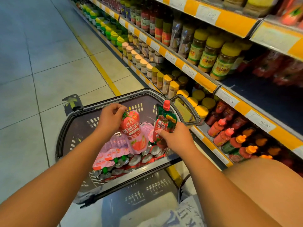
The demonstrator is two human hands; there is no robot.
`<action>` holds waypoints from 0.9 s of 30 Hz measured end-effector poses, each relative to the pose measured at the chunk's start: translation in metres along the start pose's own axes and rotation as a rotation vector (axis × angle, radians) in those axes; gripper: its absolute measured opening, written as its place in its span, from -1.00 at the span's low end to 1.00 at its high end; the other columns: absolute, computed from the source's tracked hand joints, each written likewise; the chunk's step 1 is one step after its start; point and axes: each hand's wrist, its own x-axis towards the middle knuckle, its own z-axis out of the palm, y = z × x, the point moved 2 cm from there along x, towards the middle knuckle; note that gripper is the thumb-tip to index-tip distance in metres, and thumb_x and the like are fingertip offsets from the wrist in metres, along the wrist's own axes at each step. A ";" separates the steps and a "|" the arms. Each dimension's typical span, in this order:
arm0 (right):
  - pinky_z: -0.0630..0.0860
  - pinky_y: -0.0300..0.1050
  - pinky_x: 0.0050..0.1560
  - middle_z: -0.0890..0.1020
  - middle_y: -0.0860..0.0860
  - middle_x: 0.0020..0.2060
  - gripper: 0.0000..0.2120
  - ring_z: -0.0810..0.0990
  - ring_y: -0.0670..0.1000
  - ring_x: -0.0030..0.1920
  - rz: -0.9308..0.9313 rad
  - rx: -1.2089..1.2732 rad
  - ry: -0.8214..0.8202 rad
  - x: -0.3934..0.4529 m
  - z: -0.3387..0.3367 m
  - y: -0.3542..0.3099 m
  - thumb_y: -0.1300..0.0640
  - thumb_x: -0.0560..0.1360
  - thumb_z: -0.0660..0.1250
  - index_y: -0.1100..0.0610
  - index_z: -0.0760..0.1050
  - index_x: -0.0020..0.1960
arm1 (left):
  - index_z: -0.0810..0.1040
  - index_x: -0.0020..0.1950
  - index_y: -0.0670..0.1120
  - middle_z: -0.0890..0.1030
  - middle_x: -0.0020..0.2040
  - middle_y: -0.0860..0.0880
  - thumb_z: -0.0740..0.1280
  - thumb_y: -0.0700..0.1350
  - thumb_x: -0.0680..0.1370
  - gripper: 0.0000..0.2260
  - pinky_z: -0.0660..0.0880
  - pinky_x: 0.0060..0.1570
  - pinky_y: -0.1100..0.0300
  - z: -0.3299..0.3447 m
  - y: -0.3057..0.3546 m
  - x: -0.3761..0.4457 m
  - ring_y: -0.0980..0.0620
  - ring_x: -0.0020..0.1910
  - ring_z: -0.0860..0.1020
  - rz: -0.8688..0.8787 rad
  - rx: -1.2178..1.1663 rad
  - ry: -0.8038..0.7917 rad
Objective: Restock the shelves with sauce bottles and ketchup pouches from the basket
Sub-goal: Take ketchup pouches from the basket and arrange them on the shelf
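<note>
Plastic basket (pixel 105 110): 1, dark grey with slotted walls, standing on the floor tiles (pixel 49 63); its 3 o'clock rim lies just beside the bottom shelf edge.
Left hand (pixel 109 118): fingers curled, pinching the top of 1 pink ketchup pouch (pixel 131 126), held above the basket's middle.
Right hand (pixel 176 136): thumb and fingers wrapped round the lower part of 1 green-and-red pouch (pixel 164 123), red cap pointing to 12 o'clock, held over the basket's 3 o'clock side.
Pouches in basket (pixel 114 154): a heap of pink ones with green caps and foil-backed ones at 6 o'clock; too overlapped to count.
Sauce bottles (pixel 229 136): red with red or orange caps, lying on the bottom shelf at 3 o'clock; at least 6 show, more in shadow.
Yellow-lidded jars (pixel 224 61): 3 clear in the front of the shelf at 2 o'clock, others behind.
Shelf edges (pixel 205 82): 3 orange-striped price rails run from 11 o'clock to 4 o'clock.
Open room: dark bare shelf floor (pixel 262 94) at 3 o'clock, beside the jars; broad aisle tiles from 9 to 11 o'clock.
Yellow floor line (pixel 98 63): 1, along the shelf base.
</note>
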 end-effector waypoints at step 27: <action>0.62 0.31 -0.18 0.75 0.17 -0.20 -0.78 0.71 0.39 -0.09 0.051 0.582 0.681 -0.216 -0.299 0.094 -0.02 0.48 0.54 0.13 0.67 -0.05 | 0.70 0.06 -0.12 0.67 -0.09 -0.07 0.33 -0.09 0.68 -0.83 0.57 -0.37 0.10 0.150 0.280 -0.147 -0.05 -0.30 0.65 0.314 -0.425 -0.553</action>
